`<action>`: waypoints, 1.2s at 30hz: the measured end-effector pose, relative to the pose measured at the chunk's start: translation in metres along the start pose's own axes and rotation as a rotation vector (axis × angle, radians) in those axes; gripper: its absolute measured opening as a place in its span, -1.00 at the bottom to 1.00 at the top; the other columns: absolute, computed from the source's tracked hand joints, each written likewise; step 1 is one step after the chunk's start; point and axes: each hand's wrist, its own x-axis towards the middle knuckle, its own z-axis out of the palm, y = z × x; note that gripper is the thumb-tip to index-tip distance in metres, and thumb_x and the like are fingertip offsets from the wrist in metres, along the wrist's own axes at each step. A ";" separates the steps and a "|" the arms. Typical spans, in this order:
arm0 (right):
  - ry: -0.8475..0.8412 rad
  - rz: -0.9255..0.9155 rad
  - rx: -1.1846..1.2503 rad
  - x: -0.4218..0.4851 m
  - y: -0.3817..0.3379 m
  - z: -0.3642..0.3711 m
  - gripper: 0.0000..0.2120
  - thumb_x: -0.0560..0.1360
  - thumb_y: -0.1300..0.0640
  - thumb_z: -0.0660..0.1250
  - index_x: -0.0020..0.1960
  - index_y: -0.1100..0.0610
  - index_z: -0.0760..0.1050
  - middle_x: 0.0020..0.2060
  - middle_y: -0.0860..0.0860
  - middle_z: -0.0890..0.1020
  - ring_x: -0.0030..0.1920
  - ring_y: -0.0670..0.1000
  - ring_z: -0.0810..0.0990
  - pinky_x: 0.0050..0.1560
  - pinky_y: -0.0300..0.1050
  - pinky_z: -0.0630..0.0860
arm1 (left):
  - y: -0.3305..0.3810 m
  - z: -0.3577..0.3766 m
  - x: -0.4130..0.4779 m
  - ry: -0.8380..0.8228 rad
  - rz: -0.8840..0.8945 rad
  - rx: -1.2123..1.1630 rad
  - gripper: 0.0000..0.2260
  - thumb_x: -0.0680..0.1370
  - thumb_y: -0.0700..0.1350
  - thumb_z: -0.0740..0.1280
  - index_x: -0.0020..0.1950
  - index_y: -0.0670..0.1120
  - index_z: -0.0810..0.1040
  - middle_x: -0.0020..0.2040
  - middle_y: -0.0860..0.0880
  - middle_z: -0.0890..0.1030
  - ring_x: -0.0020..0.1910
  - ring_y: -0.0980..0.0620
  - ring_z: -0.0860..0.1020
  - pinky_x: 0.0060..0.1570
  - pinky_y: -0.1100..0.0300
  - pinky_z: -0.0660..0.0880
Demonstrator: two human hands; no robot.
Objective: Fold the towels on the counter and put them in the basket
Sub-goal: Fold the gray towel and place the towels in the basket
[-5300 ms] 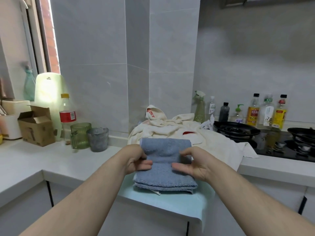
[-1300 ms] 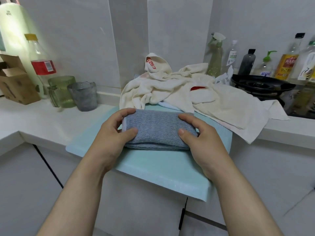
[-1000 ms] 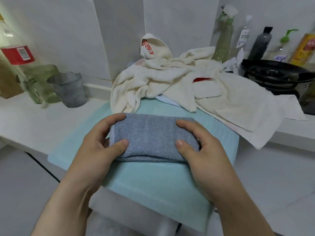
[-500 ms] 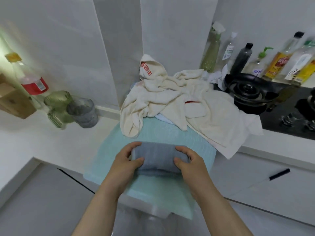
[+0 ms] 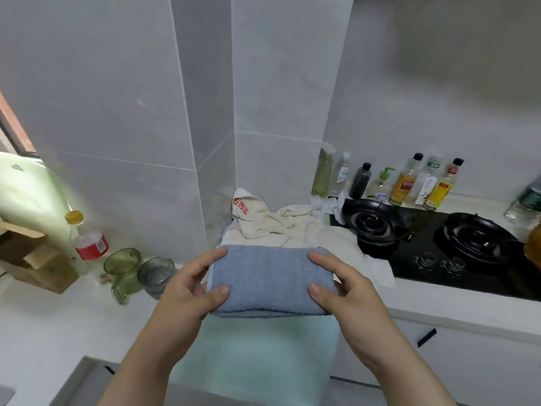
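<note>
A folded blue-grey towel [image 5: 268,278] is held up in front of me, lifted off the pale turquoise towel [image 5: 257,356] spread over the counter edge. My left hand [image 5: 190,291] grips its left end, thumb on top and fingers behind. At the right end my right hand [image 5: 342,288] grips it the same way. Behind the blue towel lies a crumpled heap of cream towels [image 5: 278,222], one with red lettering. No basket is in view.
A black gas hob [image 5: 439,259] with two burners sits at the right, with several bottles [image 5: 407,183] along the wall behind it. On the white counter [image 5: 44,323] at the left stand a green cup [image 5: 123,265], a grey cup [image 5: 155,275], a red-labelled bottle [image 5: 87,244] and a cardboard box [image 5: 32,259].
Both hands have lifted the folded blue towel off the turquoise towel and toward me. My head has tilted up, showing more wall and the hob.
</note>
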 end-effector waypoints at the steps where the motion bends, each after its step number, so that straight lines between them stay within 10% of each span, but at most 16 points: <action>1: 0.009 -0.016 0.016 -0.005 -0.009 -0.002 -0.60 0.47 0.40 0.37 0.10 -0.08 0.60 0.26 -0.17 0.53 0.10 -0.19 0.61 0.16 -0.27 0.54 | 0.007 0.004 -0.002 -0.019 0.007 -0.037 -0.32 0.07 0.04 0.67 0.19 0.14 0.62 0.30 0.09 0.56 0.29 0.07 0.52 0.25 0.01 0.45; 6: 0.049 -0.057 0.063 -0.025 -0.043 -0.022 -0.60 0.47 0.39 0.37 0.07 -0.09 0.63 0.19 -0.21 0.58 0.08 -0.17 0.63 0.04 -0.31 0.56 | 0.034 0.036 -0.012 -0.079 0.015 -0.162 -0.23 -0.06 0.07 0.71 0.14 0.06 0.66 0.25 0.03 0.60 0.22 0.07 0.57 -0.06 0.27 0.57; 25: 0.176 -0.212 0.153 -0.082 -0.100 -0.203 -0.60 0.45 0.39 0.38 0.02 -0.09 0.68 0.20 -0.06 0.62 0.16 -0.05 0.61 0.16 -0.11 0.53 | 0.077 0.235 -0.016 -0.306 0.127 -0.111 -0.35 0.10 -0.14 0.67 0.17 -0.02 0.63 0.18 0.00 0.64 0.10 0.04 0.63 -0.10 0.26 0.57; 30: 0.135 -0.247 0.162 -0.092 -0.094 -0.263 -0.36 0.09 -0.15 0.64 0.15 -0.13 0.62 0.22 -0.05 0.61 0.25 -0.02 0.57 0.25 -0.01 0.46 | 0.065 0.291 -0.019 -0.305 0.160 -0.039 -0.40 0.16 -0.18 0.54 0.21 0.01 0.60 0.15 0.03 0.66 -0.05 0.06 0.64 -0.09 0.18 0.58; 36: 0.089 -0.261 0.182 -0.105 -0.089 -0.310 -0.28 0.04 -0.20 0.64 0.19 -0.17 0.59 0.23 -0.06 0.61 0.25 -0.02 0.57 0.24 -0.10 0.51 | 0.056 0.336 -0.024 -0.313 0.168 -0.023 -0.43 0.15 -0.13 0.53 0.16 0.08 0.63 0.21 0.05 0.62 -0.04 0.05 0.63 -0.04 0.17 0.57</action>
